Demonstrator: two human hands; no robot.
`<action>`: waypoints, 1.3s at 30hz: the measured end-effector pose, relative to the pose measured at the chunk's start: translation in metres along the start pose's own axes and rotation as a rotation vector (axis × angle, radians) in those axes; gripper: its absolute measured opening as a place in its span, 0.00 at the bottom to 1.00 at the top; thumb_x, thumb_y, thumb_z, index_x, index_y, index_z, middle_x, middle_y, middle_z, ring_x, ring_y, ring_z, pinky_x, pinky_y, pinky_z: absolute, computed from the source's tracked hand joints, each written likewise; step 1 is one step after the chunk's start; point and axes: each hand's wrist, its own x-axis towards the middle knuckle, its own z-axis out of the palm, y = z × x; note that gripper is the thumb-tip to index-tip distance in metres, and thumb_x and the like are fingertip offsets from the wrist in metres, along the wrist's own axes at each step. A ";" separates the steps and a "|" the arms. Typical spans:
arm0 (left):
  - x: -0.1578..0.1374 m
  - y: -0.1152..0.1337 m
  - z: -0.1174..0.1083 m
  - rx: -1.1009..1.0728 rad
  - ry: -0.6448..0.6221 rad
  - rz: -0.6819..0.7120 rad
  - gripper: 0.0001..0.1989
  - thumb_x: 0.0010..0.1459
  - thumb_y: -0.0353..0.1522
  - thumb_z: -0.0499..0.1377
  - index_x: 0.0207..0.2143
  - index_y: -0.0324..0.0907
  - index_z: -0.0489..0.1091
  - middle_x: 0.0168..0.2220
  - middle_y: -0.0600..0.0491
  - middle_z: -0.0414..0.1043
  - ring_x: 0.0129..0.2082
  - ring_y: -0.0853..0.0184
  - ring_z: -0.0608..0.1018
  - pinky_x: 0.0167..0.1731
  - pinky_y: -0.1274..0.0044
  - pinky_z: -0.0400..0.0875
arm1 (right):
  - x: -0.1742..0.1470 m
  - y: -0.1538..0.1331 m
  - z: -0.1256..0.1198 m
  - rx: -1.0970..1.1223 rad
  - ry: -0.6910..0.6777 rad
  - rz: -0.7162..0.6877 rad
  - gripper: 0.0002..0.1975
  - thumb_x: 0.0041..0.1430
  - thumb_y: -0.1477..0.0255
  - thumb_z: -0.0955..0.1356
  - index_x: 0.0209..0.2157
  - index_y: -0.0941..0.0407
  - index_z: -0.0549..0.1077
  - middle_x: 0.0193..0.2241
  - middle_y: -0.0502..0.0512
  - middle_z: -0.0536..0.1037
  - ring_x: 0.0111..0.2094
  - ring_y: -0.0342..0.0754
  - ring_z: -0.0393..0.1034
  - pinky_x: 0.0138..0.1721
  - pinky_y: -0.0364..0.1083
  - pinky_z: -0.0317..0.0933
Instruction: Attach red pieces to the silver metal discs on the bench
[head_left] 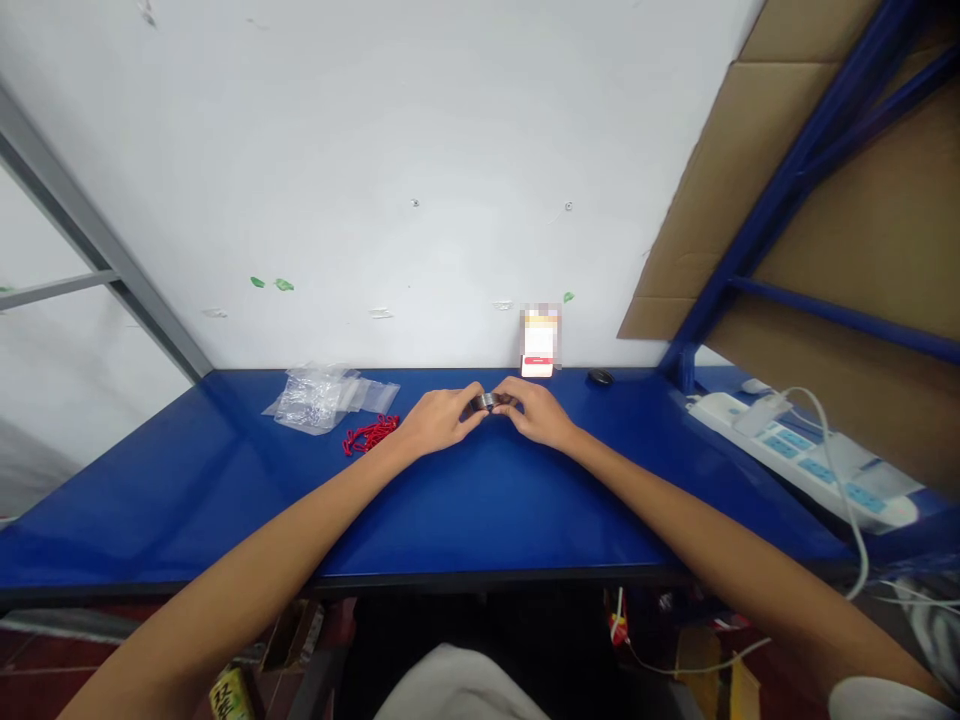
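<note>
A small dark, band-like object (486, 401) is held between both hands above the middle of the blue table; its exact kind is too small to make out. My left hand (441, 420) pinches its left end between thumb and fingers. On its right end, my right hand (534, 411) closes in the same way. Just left of my left hand lies a pile of small red pieces (371, 434). Behind that pile are several clear plastic bags (319, 396). A lit phone (538, 342) leans against the wall beyond my right hand.
On the blue table (465, 520), a small black round object (600, 377) sits near the wall. A white power strip (802, 460) with plugs and a cable runs along the right side. Blue metal framing (750, 230) and cardboard (705, 200) rise at the right.
</note>
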 end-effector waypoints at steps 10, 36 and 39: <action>0.006 -0.018 0.004 0.161 -0.072 0.121 0.05 0.69 0.33 0.62 0.46 0.46 0.72 0.46 0.49 0.78 0.49 0.57 0.78 0.45 0.70 0.72 | 0.002 -0.001 -0.004 -0.416 -0.132 -0.226 0.09 0.70 0.77 0.67 0.49 0.52 0.73 0.50 0.57 0.78 0.44 0.52 0.76 0.42 0.48 0.68; 0.009 -0.014 0.014 -0.195 -0.098 0.058 0.09 0.68 0.42 0.63 0.44 0.47 0.74 0.45 0.52 0.80 0.47 0.58 0.79 0.50 0.66 0.72 | 0.004 0.003 -0.032 -0.099 -0.275 -0.033 0.11 0.64 0.62 0.76 0.45 0.52 0.80 0.43 0.55 0.82 0.41 0.51 0.76 0.44 0.47 0.67; 0.010 -0.012 0.017 -0.235 -0.070 0.019 0.11 0.65 0.41 0.65 0.46 0.47 0.74 0.45 0.52 0.81 0.46 0.58 0.80 0.50 0.66 0.73 | 0.005 0.005 -0.028 -0.021 -0.265 0.003 0.12 0.64 0.61 0.76 0.44 0.53 0.80 0.42 0.55 0.83 0.41 0.51 0.77 0.44 0.48 0.67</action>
